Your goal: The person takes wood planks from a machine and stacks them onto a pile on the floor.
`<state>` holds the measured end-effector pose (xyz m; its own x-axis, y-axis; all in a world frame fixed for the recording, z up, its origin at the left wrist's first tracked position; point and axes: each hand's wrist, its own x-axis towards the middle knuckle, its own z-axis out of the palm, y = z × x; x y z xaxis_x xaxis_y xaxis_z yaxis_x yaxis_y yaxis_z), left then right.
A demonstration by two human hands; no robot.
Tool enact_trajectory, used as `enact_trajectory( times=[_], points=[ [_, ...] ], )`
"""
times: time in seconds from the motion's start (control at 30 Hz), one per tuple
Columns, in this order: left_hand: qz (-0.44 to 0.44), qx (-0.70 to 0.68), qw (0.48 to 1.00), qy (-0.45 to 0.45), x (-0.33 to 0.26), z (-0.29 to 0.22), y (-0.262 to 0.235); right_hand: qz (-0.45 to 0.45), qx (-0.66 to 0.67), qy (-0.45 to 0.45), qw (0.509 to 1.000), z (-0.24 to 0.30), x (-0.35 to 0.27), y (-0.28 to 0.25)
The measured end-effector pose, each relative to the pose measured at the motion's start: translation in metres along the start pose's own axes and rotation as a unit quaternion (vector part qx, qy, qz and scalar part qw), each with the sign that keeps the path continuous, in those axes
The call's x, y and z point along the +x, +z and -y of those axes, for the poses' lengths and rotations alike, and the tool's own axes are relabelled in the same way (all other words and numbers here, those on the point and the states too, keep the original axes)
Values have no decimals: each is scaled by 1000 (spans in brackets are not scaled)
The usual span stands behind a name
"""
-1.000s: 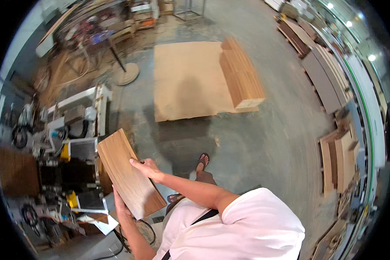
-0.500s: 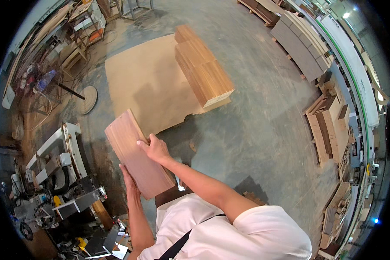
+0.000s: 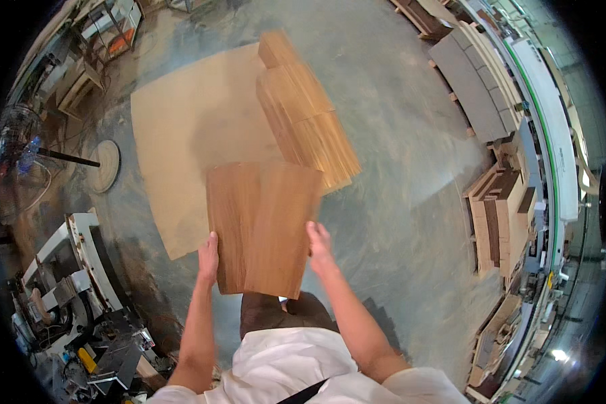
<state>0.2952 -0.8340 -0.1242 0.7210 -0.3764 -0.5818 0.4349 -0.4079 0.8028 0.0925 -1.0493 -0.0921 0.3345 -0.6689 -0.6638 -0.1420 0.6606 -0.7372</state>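
Two brown wood-grain panels are held up before me, the right panel (image 3: 284, 229) overlapping the left panel (image 3: 232, 229) and tilted slightly against it. My left hand (image 3: 209, 257) is closed on the outer edge of the left panel, thumb on its face. On the far side, my right hand (image 3: 320, 246) grips the outer edge of the right panel; its fingers are partly hidden behind. Beyond them, a stack of similar wood-grain panels (image 3: 310, 111) lies along the right side of a large tan sheet (image 3: 182, 121) on the floor.
At the lower left stands a machine with a white frame (image 3: 91, 249) and cables. A floor fan (image 3: 20, 138) and a round base (image 3: 104, 165) are at the left. Along the right are a grey-topped panel stack (image 3: 468, 81) and wooden pieces (image 3: 495, 215) beside a long white machine (image 3: 549, 128).
What showed as a single panel, held angled at the left, is now two panels fanned apart in front of me. My right hand has moved to the right-hand outer edge.
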Motion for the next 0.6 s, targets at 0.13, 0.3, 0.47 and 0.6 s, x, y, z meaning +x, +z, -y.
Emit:
enact_trajectory(
  times=[0.13, 0.3, 0.47, 0.6],
  points=[
    [66, 159, 985, 11, 97, -48, 50, -92, 117, -23, 989, 11, 44, -68],
    [143, 292, 942, 82, 223, -46, 148, -236, 181, 25, 954, -7, 98, -128],
    [233, 362, 900, 64, 318, -44, 272, -253, 234, 50, 938, -57, 149, -184],
    [266, 347, 897, 67, 363, -36, 353, -275, 256, 77, 924, -89, 178, -214]
  ],
)
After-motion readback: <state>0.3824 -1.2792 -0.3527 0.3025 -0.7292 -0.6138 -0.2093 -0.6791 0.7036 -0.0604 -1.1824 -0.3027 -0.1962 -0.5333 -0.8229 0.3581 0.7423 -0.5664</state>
